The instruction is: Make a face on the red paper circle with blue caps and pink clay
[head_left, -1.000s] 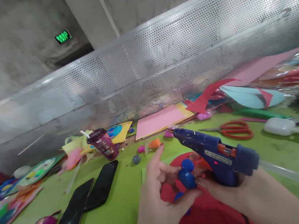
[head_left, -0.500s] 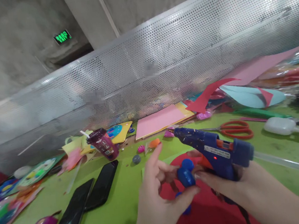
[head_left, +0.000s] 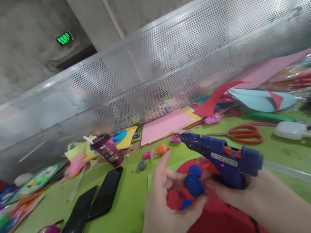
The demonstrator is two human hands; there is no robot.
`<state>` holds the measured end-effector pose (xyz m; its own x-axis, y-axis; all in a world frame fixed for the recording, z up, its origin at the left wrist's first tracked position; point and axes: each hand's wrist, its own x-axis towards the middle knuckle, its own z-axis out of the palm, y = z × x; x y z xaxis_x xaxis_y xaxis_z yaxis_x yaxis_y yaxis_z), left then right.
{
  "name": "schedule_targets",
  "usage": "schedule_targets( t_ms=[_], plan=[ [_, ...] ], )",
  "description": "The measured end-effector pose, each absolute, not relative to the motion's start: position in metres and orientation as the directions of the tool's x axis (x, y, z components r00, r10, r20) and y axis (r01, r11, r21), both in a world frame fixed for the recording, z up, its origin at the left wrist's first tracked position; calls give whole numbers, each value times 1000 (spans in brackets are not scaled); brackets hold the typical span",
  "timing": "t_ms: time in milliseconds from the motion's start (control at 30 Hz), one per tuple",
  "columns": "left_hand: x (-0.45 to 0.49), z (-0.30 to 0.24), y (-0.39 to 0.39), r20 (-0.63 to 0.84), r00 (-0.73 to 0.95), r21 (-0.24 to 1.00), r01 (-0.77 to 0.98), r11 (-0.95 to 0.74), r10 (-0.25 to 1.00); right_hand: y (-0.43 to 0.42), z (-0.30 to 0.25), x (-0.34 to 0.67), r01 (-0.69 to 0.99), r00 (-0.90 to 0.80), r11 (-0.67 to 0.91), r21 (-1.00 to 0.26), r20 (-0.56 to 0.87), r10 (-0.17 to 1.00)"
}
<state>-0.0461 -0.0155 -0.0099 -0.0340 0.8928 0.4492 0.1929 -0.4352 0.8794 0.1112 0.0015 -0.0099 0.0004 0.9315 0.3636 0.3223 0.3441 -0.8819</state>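
Observation:
My left hand [head_left: 165,205] pinches a cluster of blue balls [head_left: 193,183] between thumb and bent fingers, with the index finger pointing up. My right hand [head_left: 234,193] is wrapped round the grip of a blue hot glue gun [head_left: 222,157]; its red light is on and its nozzle points left and away. A fingertip of that hand touches the blue balls. Both hands hover over a red round paper piece [head_left: 212,222] on the green table [head_left: 123,225].
Two dark phones [head_left: 92,206] lie to the left, with a purple cup [head_left: 106,149] behind them. Red scissors [head_left: 243,134] and a white case [head_left: 289,131] sit to the right. Coloured paper sheets [head_left: 167,124] and scraps line the perforated metal screen [head_left: 166,63].
The glue gun shifted slightly left and lower toward the blue balls. The left hand turned the ball cluster a little, showing a lower ball more.

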Motion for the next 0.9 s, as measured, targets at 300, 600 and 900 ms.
schedule_targets(
  t_ms=[300,600,900],
  plan=[
    [-48,-12,-14,511,-33,834,259,-487,859,0,-3,109,247,-96,268,-931,252,963],
    [-53,-17,-13,577,50,763,324,-560,815,-4,1,111,241,-75,281,-929,271,960],
    [-52,-18,-11,575,14,780,292,-553,818,2,-15,106,250,-23,284,-926,288,957]
  ],
)
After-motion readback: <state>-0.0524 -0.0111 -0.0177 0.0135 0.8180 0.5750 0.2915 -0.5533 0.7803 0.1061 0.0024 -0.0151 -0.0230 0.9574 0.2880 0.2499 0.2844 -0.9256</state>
